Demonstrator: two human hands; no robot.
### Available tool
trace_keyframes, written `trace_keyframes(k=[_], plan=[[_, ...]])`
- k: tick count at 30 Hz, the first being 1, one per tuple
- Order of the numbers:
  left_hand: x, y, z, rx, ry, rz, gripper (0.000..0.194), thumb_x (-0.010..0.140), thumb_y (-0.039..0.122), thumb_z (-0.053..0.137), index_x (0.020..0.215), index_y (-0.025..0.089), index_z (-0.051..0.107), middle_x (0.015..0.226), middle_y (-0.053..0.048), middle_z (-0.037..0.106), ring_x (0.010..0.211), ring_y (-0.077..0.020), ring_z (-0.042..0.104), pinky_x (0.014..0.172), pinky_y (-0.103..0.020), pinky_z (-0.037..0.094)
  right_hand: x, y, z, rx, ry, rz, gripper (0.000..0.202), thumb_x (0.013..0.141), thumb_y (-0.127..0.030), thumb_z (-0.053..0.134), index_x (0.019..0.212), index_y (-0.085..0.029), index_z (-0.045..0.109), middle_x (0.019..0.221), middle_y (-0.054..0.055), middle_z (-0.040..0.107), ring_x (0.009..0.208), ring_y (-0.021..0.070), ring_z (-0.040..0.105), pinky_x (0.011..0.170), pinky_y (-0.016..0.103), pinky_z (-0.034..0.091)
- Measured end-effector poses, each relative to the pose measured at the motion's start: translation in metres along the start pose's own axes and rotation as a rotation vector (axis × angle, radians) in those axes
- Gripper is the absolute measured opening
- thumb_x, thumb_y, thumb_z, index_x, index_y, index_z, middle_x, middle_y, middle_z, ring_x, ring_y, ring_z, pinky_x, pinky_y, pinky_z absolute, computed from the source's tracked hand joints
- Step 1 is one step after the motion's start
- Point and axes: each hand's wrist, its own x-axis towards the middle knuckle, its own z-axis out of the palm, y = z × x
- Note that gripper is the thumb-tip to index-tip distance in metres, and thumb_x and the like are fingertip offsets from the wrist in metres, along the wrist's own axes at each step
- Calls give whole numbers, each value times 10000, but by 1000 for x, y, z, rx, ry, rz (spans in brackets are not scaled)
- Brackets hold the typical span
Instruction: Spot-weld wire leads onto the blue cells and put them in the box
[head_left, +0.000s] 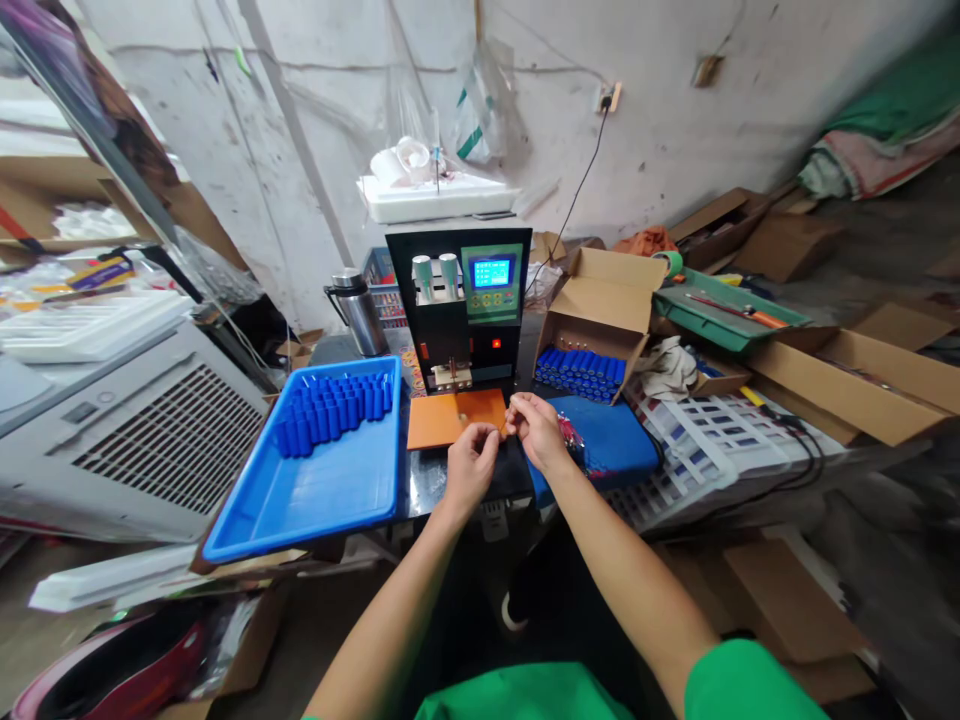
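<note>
My left hand [474,458] and my right hand [534,424] meet over the front right corner of an orange board [442,420]. The fingertips of both are pinched together; whatever lies between them is too small to make out. Behind the board stands a black spot welder [459,330] with a lit blue display and a red light. To the left, a blue tray [345,490] holds rows of upright blue cylindrical battery cells [330,410]. Right of my right hand, small red pieces [571,436] lie on a blue pad [619,440].
An open cardboard box [600,290] at the right holds stacked blue cells. A steel flask [358,310] stands behind the tray. Farther right are a green tray [720,310] with tools and a white plastic crate [682,450]. A grey vented unit [150,430] is at the left.
</note>
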Motion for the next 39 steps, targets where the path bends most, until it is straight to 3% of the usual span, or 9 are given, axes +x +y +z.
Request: trace_keyframes(k=[5, 9, 17, 19, 22, 25, 28, 33, 39], plan=[[5, 2, -26, 48, -60, 9, 231, 872, 384, 556, 765, 179, 550, 733, 5, 571, 698, -127, 525, 673, -250, 422, -4, 6, 2, -296, -218, -5, 301, 707, -425, 758, 865, -193, 648, 728, -17, 608, 611, 114, 541, 548, 240, 453], [6, 6, -46, 145, -154, -45, 238, 844, 378, 542, 710, 187, 495, 664, 28, 488, 642, -116, 439, 611, -243, 359, -9, 10, 7, -485, -377, -53, 225, 729, -394, 738, 788, -193, 656, 718, -7, 630, 636, 130, 552, 624, 271, 460], [-6, 7, -80, 311, -247, -52, 210, 859, 356, 541, 772, 172, 593, 696, 11, 589, 636, -121, 498, 593, -247, 386, -12, 26, 13, -645, -405, -86, 241, 736, -417, 714, 694, -187, 659, 671, 13, 633, 623, 154, 548, 635, 295, 450], [-1, 2, -105, 375, -201, -26, 184, 863, 344, 561, 869, 175, 636, 791, -12, 656, 698, -142, 568, 648, -260, 438, -6, 33, 12, -632, -316, -103, 268, 724, -445, 714, 705, -183, 658, 670, 19, 635, 614, 155, 548, 626, 298, 450], [12, -9, -161, 644, -49, -32, 169, 862, 267, 576, 990, 184, 650, 910, -53, 695, 834, -193, 638, 763, -304, 480, 6, 44, 8, -607, -171, -87, 328, 684, -498, 724, 714, -180, 649, 627, 20, 621, 573, 157, 539, 573, 294, 438], [22, -21, -221, 1059, 110, -167, 300, 863, 209, 576, 1158, 170, 613, 1037, -123, 681, 976, -265, 646, 848, -361, 482, 13, 53, 5, -597, -130, -55, 355, 667, -521, 728, 707, -178, 645, 602, 24, 619, 548, 159, 543, 551, 295, 440], [25, -32, -260, 1364, 119, -342, 485, 875, 217, 566, 1351, 158, 491, 1151, -185, 624, 1023, -310, 646, 847, -388, 486, 13, 56, 5, -598, -142, -58, 346, 665, -514, 731, 700, -181, 646, 637, 39, 644, 563, 166, 563, 563, 300, 459], [26, -42, -265, 1482, 3, -433, 571, 883, 221, 554, 1423, 155, 379, 1191, -213, 577, 983, -314, 668, 833, -378, 486, 10, 55, 6, -634, -157, -93, 346, 686, -522, 715, 697, -183, 646, 655, 47, 655, 573, 169, 567, 571, 303, 456], [23, -47, -260, 1338, 111, -407, 415, 865, 240, 598, 1262, 153, 512, 1089, -180, 651, 1002, -302, 665, 845, -371, 491, 11, 55, 4, -630, -145, -109, 386, 692, -563, 719, 696, -185, 644, 650, 41, 651, 578, 170, 567, 571, 302, 448]])
